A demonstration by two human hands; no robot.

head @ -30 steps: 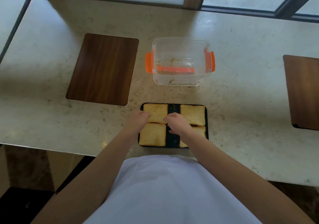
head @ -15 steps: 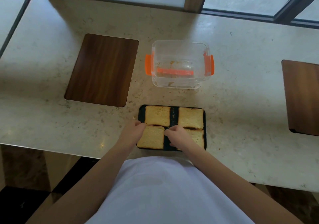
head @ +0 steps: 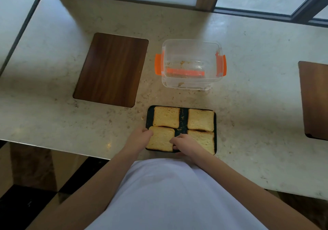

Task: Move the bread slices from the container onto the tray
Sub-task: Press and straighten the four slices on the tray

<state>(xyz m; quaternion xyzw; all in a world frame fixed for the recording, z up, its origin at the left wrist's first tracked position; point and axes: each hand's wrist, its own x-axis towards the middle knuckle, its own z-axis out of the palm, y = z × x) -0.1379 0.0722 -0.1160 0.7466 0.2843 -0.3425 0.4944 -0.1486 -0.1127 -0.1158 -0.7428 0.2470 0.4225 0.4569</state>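
Both hands have slid back toward me since a second ago, from the tray's middle to its near-left slice. From my remote seat I see my left hand [head: 140, 137] at the left edge of that near-left bread slice [head: 160, 139], fingers curled against it. My right hand [head: 184, 143] touches the slice's right edge, fingers bent; I cannot tell whether either hand truly grips it or only nudges it. Just right of it lies the near-right slice [head: 204, 139], partly under my right wrist. Beyond sit the far-left slice [head: 166, 117] and far-right slice [head: 201, 119], all four flat on the black tray [head: 215, 123]. Farther out stands the clear container [head: 190, 65] with orange clips, holding only crumbs. A wooden board [head: 111, 69] lies to its left on the stone counter [head: 257, 96].
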